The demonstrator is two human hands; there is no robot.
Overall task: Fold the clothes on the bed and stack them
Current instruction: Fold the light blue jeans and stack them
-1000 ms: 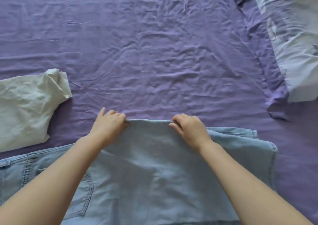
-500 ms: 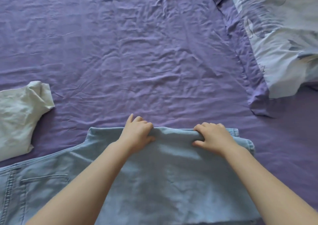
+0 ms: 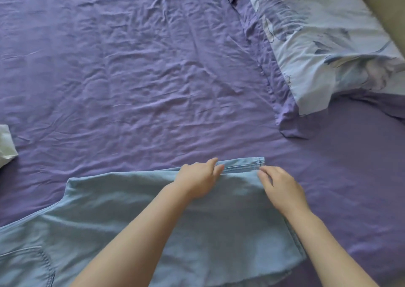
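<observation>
Light blue denim jeans (image 3: 153, 216) lie folded across the near part of the purple bed sheet (image 3: 142, 89), a back pocket showing at the lower left. Their hem sticks out at the far right end of the fold. My left hand (image 3: 197, 180) rests on the far edge of the top layer, thumb and fingers stretched toward the hem. My right hand (image 3: 280, 188) lies on the right corner of that layer, its blurred fingertips touching the edge beside the hem. Neither hand visibly grips the cloth.
A corner of a white garment (image 3: 5, 142) shows at the left edge. A pale blue patterned pillow (image 3: 328, 45) lies at the upper right, on a purple fold of bedding. A wide stretch of wrinkled sheet lies beyond the jeans.
Both hands carried the folded denim edge to the right and laid it down. Their curled grip on the edge has loosened. The view shifted right, so the white garment slid nearly out of frame.
</observation>
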